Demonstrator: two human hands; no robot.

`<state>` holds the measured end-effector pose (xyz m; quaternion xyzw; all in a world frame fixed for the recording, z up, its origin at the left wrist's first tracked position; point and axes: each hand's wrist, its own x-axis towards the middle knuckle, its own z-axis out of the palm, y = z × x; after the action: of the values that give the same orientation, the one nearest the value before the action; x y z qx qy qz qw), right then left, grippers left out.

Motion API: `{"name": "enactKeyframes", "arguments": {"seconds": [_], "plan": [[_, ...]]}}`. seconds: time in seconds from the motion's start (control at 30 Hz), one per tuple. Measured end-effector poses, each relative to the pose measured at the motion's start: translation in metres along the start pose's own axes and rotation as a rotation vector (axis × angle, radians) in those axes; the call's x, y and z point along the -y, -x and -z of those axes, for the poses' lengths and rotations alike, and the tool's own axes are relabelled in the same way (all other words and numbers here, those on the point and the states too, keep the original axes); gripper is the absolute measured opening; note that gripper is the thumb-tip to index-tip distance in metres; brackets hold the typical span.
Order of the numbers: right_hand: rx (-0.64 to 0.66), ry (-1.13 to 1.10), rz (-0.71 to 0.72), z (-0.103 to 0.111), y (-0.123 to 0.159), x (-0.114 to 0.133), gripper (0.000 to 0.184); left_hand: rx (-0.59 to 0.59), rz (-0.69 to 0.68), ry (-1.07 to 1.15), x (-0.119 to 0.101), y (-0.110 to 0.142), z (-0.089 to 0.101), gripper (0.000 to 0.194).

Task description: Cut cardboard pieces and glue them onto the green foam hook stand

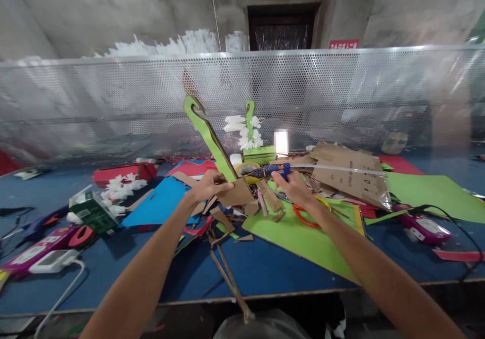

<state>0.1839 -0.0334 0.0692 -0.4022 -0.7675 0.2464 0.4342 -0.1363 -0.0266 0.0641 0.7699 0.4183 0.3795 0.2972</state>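
Observation:
My left hand (209,185) is closed on a cardboard craft piece (238,191) with a green hooked stem (209,132) rising up and to the left. My right hand (293,187) grips a blue glue gun (270,171), its nozzle pointing left at the base of the stem. A long clear glue stick (337,169) juts out of the gun to the right. Both hands work above a green paper sheet (299,238) on the blue table (125,268).
Cardboard scraps (265,197), red-handled scissors (305,218), a tape roll (246,169) and a brown cardboard sheet (348,172) crowd the middle. Power strips (422,228) lie at the right and left (38,250). A second green hook with white flowers (249,127) stands behind. A perforated metal screen (341,96) closes the back.

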Motion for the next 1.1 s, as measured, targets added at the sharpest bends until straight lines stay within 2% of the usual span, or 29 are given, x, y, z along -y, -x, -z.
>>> {"name": "enactKeyframes", "arguments": {"seconds": [0.37, 0.8, 1.1], "plan": [[0.011, -0.02, 0.033, -0.001, -0.002, -0.01, 0.052, -0.044, -0.019, 0.038, 0.007, 0.0, 0.002, 0.042], [0.091, 0.017, 0.04, 0.004, -0.003, -0.012, 0.051, -0.088, 0.072, 0.184, 0.01, 0.002, 0.01, 0.04], [0.145, 0.041, -0.008, 0.007, -0.003, -0.008, 0.051, -0.131, 0.017, 0.199, 0.013, 0.002, 0.014, 0.04]]}}
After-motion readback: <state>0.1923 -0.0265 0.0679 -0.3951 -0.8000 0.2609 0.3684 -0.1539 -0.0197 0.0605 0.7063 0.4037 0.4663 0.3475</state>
